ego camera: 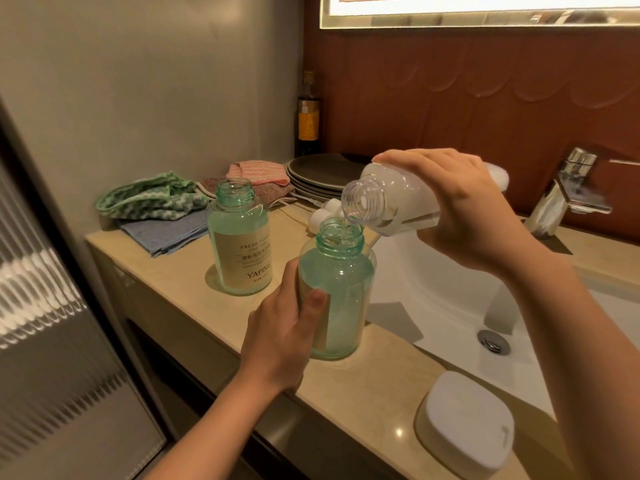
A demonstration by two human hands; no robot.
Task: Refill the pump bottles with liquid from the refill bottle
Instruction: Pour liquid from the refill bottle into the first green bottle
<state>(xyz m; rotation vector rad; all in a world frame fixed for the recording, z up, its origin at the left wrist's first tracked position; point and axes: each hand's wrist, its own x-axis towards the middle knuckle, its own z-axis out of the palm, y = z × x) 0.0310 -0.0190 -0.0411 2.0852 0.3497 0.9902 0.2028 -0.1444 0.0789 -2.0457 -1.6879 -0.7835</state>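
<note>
The person's right hand (460, 202) is wrapped around the clear refill bottle (391, 199) and holds it tipped almost flat, its open threaded mouth pointing down and to the left. A thin stream of clear liquid runs from this mouth into the neck of the near green pump bottle (337, 289), which has no pump on it. The left hand (280, 341) grips this bottle from the left side, with the thumb pressed on the front of the glass near the label. The bottle stands upright on the beige counter (194, 292), just beside the edge of the white sink (450, 306).

Behind it and to the left stands the second green pump bottle (239, 237), also open at the top, upright, with a pale label facing forward. It is apart from the first bottle and nobody touches it. Something white (327, 211) lies on the counter behind the near bottle; I cannot tell what it is.

Further back there are folded cloths (162, 216), green, blue and pink, and a stack of dark plates (322, 174). A dark bottle with a yellow label (308, 116) stands in the corner against the wall. The chrome faucet (568, 192) is at the right of the sink, and a white soap box (467, 424) lies on the counter near the front edge.
</note>
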